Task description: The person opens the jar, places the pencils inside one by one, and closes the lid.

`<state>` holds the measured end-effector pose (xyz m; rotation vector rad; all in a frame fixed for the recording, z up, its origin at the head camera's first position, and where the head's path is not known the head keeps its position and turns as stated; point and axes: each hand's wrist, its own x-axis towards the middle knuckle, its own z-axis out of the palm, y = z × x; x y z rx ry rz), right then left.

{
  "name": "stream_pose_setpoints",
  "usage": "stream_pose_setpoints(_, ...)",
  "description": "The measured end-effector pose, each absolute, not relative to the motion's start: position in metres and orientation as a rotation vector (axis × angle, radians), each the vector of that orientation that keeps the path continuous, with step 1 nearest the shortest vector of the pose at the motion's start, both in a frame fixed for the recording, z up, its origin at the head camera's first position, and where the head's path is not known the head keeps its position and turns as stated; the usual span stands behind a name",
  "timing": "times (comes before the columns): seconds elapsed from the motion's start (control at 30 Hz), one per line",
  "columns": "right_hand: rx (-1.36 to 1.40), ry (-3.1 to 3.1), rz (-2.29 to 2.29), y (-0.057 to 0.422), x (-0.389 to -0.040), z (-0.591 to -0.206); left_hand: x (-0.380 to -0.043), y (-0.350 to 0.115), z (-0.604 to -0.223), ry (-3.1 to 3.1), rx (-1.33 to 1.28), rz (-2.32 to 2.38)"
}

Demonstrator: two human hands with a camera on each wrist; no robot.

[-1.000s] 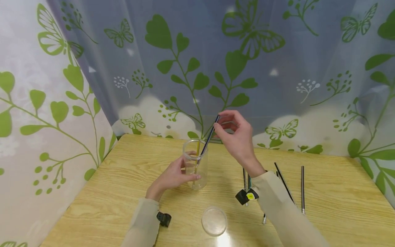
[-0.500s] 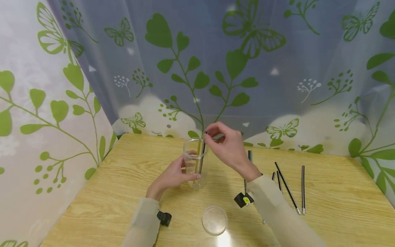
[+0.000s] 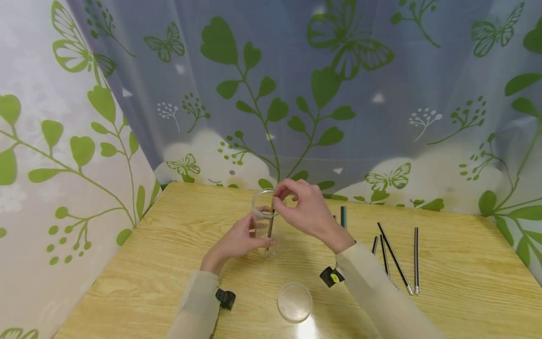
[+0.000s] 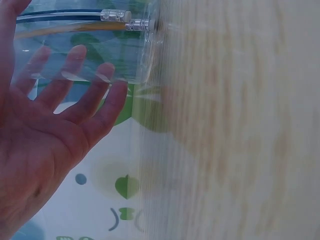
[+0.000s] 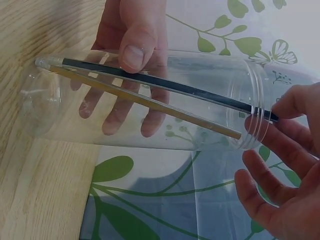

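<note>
A clear plastic jar point(image 3: 277, 246) stands upright on the table, its mouth uncovered. My left hand point(image 3: 240, 241) grips its side, thumb in front and fingers behind; in the left wrist view the fingers of the left hand point(image 4: 60, 122) lie along the clear wall. Inside the jar are a yellow pencil point(image 5: 150, 103) and a dark pencil point(image 5: 165, 84), eraser ends at the bottom. At the rim, my right hand point(image 3: 306, 211) pinches the dark pencil's upper end between thumb and index finger. The other fingers of that right hand point(image 5: 285, 170) are loosely bent.
A round clear lid point(image 3: 294, 302) lies in front of the jar. Several dark pencils point(image 3: 416, 260) lie to the right, some partly hidden by the right arm, with a teal pencil point(image 3: 344, 218) among them. A patterned curtain point(image 3: 254, 94) hangs behind the wooden table point(image 3: 169, 245).
My right hand has moved down and left, lowering the dark pencil into the jar from a tilt to nearly upright. The left hand and jar have stayed in place.
</note>
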<state>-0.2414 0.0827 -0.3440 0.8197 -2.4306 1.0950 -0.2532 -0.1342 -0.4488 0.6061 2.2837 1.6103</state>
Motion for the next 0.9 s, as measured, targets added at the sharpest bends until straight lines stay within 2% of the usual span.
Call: stream_pose_setpoints(0.9, 0.814, -2.477, 0.997, 0.0812, -0.2399, -0.3493, -0.2529, -0.1344, -0.4475, 2.297, 0.605, 1.589)
